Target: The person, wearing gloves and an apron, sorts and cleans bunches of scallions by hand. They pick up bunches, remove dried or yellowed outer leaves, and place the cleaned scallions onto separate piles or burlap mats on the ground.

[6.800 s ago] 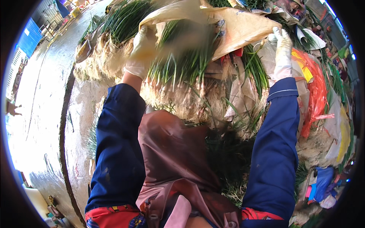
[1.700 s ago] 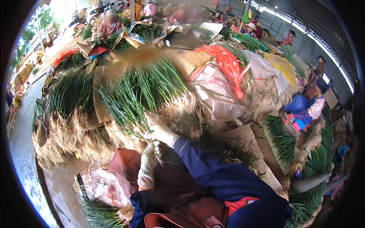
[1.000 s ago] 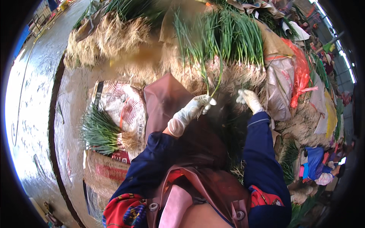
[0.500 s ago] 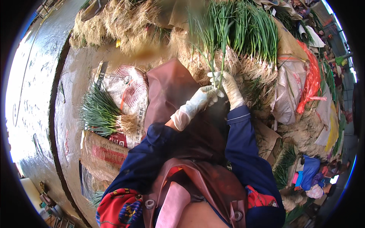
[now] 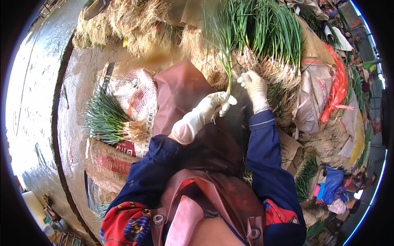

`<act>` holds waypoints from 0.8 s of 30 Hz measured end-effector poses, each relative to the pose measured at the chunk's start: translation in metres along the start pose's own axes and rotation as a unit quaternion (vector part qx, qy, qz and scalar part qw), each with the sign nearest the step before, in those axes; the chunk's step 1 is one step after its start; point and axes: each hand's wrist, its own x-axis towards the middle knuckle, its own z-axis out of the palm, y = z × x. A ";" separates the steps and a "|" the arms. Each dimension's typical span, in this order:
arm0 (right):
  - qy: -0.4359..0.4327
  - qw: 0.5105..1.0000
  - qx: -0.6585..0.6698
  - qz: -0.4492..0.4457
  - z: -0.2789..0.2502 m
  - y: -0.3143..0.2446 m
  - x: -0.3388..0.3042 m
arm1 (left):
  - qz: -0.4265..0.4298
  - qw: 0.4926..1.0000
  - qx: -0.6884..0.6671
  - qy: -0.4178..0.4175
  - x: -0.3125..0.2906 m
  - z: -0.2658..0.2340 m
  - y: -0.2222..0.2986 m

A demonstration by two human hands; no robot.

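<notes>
My left hand (image 5: 215,103), in a pale glove, is closed round the lower ends of a few scallions (image 5: 228,76). Their green leaves point away from me, and thin roots hang below the fingers. To the right, my right hand (image 5: 255,87), also gloved, is apart from the stalks. Its fingers are loosely bent, and I see nothing between them. Just beyond both hands lies a row of scallion bunches (image 5: 277,39), roots toward me. A tied scallion bunch (image 5: 108,119) rests on a printed sack (image 5: 143,88) at the left.
Heaps of pale-rooted scallions (image 5: 139,24) lie at the far left. A white plastic bag (image 5: 314,96) and red plastic netting (image 5: 335,90) are at the right. My brown apron (image 5: 180,86) covers my lap. Wet concrete floor (image 5: 39,98) stretches along the left. A blurred spot crosses the upper view.
My right hand has let go of the scallions and moved right, away from them. A stalk it held is no longer seen there. My left hand has shifted slightly left and nearer, still gripping.
</notes>
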 end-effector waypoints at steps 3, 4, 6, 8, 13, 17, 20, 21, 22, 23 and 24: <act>-0.071 0.989 -0.114 0.061 -0.033 0.068 0.013 | 0.045 0.993 -0.090 -0.056 -0.032 0.000 0.006; -0.198 0.969 -0.100 0.110 -0.034 0.071 0.004 | 0.074 0.990 -0.106 -0.056 -0.045 -0.002 0.008; -0.425 0.759 -0.452 0.200 -0.032 0.073 0.011 | 0.122 0.986 -0.114 0.021 -0.064 0.005 0.031; -0.374 0.695 -0.597 0.142 -0.021 0.066 0.001 | 0.230 0.969 -0.024 0.082 -0.077 0.013 0.061; -0.170 0.848 -0.501 0.025 -0.020 0.032 0.006 | 0.262 0.962 -0.072 -0.017 -0.044 0.003 0.115; -0.067 0.865 -0.498 -0.002 0.016 -0.035 0.027 | 0.113 0.981 -0.094 0.123 0.007 -0.010 0.099; -0.002 0.901 -0.422 -0.101 0.023 -0.027 0.022 | 0.029 0.983 0.002 0.184 0.051 -0.022 0.062; -0.048 0.904 -0.421 -0.055 0.027 -0.047 0.014 | -0.003 0.966 0.010 0.258 0.061 -0.034 0.049; -0.061 0.914 -0.396 -0.062 0.027 -0.056 0.002 | -0.017 0.967 0.024 0.252 0.063 -0.037 0.042; -0.023 0.910 -0.376 -0.175 0.031 -0.047 -0.006 | 0.012 0.968 0.021 0.251 0.069 -0.040 0.030; 0.018 0.893 -0.350 -0.284 0.037 -0.038 -0.011 | 0.041 0.968 0.021 0.247 0.070 -0.035 0.027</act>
